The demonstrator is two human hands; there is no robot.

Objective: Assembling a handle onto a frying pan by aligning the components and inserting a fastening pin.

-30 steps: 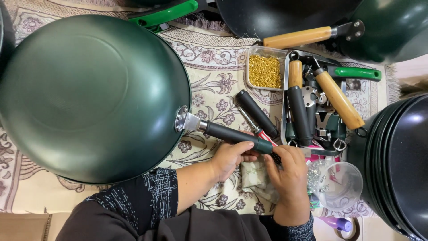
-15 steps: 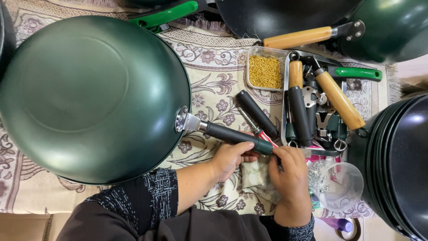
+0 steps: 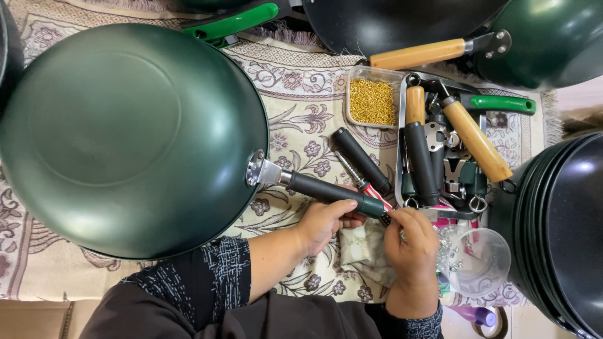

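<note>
1. Large dark green wok (image 3: pixel 125 138), turned bottom-up on the patterned cloth (image 3: pixel 301 119); smooth, matte sheen, round dome. It fills the left half of the view, with only a thin strip of cloth showing along its left rim.
2. Black wok handle (image 3: pixel 333 193) runs from a metal bracket (image 3: pixel 260 171) at the wok rim, down and right, ending in a green tip.
3. Left hand (image 3: pixel 326 221) sits under the handle's far end, fingers curled shut round it, thumb on top.
4. Right hand (image 3: pixel 411 242) meets the handle tip; fingertips pinched together there. What they pinch is too small to tell. A red-striped screwdriver (image 3: pixel 364 185) lies just beside the tip.
5. Clear square tub (image 3: pixel 372 99) holds small golden screws, heaped.
6. Metal tray (image 3: pixel 440 157) crowded with loose handles, black and wooden, plus metal brackets and rings.
7. Clear plastic cup (image 3: pixel 477 260), tipped on its side near the right hand, with small silvery hardware inside.
8. Stack of black pans (image 3: pixel 559 226) at the right edge. Open cloth lies mainly between wok and tub.
</note>
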